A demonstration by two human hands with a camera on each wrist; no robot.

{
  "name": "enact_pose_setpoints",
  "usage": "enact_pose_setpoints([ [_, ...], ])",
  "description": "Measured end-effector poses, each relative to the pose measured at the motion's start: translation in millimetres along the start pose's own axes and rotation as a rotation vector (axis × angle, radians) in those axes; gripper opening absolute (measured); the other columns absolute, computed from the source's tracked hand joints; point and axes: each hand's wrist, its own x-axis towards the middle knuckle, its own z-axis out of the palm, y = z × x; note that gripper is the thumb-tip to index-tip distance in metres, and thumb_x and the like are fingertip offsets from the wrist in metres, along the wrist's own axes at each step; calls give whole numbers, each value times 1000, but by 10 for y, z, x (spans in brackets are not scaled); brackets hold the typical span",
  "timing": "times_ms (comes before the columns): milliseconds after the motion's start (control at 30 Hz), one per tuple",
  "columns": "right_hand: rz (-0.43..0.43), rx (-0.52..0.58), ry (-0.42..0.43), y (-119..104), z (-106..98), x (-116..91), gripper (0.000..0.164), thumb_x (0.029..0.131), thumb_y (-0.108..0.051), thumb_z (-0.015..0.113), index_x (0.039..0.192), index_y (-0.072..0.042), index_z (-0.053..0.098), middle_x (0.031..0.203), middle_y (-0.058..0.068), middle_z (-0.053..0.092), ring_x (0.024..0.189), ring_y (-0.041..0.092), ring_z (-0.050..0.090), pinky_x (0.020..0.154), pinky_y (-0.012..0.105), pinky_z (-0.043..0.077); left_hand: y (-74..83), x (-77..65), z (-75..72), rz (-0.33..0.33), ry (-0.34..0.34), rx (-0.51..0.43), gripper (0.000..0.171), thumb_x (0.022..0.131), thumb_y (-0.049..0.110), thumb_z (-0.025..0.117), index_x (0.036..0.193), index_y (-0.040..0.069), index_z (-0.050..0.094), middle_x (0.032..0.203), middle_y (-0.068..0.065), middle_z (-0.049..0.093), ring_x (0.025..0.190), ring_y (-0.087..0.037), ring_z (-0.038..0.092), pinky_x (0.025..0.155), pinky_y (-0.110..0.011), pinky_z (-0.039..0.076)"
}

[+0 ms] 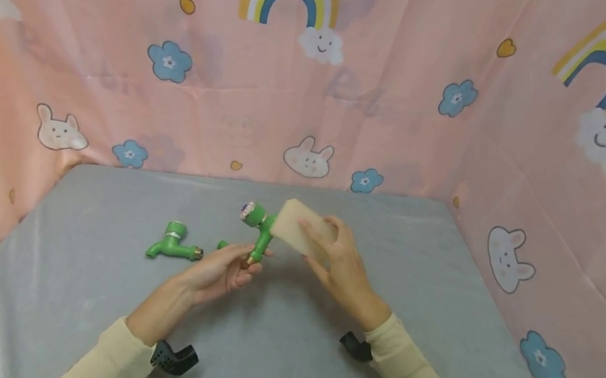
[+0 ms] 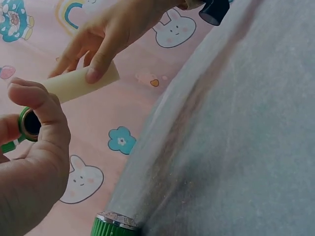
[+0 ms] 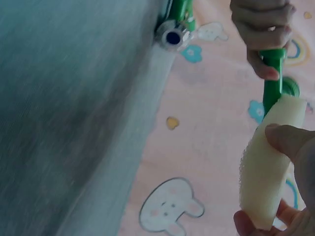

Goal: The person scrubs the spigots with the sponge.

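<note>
My left hand (image 1: 224,273) grips a green tap (image 1: 264,235) by its brass threaded end, above the table. The round green knob points up and left. My right hand (image 1: 347,267) holds a cream-coloured sponge (image 1: 298,226) between thumb and fingers. In the right wrist view, one end of the sponge (image 3: 268,167) lies against the green body of the tap (image 3: 272,93). The left wrist view shows fingers curled round the open pipe end (image 2: 32,123). A second green tap (image 1: 173,245) lies on the table, left of my left hand.
A small green piece (image 1: 222,245) shows behind my left hand; the rest of it is hidden. The grey cloth-covered table (image 1: 281,363) ends at a pink patterned curtain (image 1: 390,124) at the back and sides. A black device (image 1: 174,359) sits at each wrist.
</note>
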Motion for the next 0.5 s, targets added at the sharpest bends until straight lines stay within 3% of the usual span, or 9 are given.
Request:
enact_pose_setpoints([
  [167,94,4,25,118,-40,8,69,86,-14,81,148,-25,53,138,28,44,118,44,52,79,56,59,-42,26,-27,-7,10,-17,40,112,29,34,139,2,48,89,2,63,66,-2,57,63,-12,52],
  [267,105,39,76,134,-81,31,68,87,-12,81,148,-22,53,138,28,44,119,44,50,79,56,58,-40,29,-36,11,20,-15,41,112,28,36,142,1,45,93,1,64,68,-2,57,64,-13,52],
  [367,38,80,110,86,-97,46,65,86,-12,81,145,-19,56,136,28,45,118,44,49,84,56,56,-33,27,-37,26,24,13,42,112,27,36,143,0,43,94,2,64,70,-2,57,64,-13,52],
  [500,-90,77,83,-24,-78,28,64,84,-13,82,143,-18,57,135,27,45,117,44,51,86,56,56,-37,40,-15,25,5,75,46,112,28,37,146,-2,39,98,3,64,73,-2,59,67,-14,53],
])
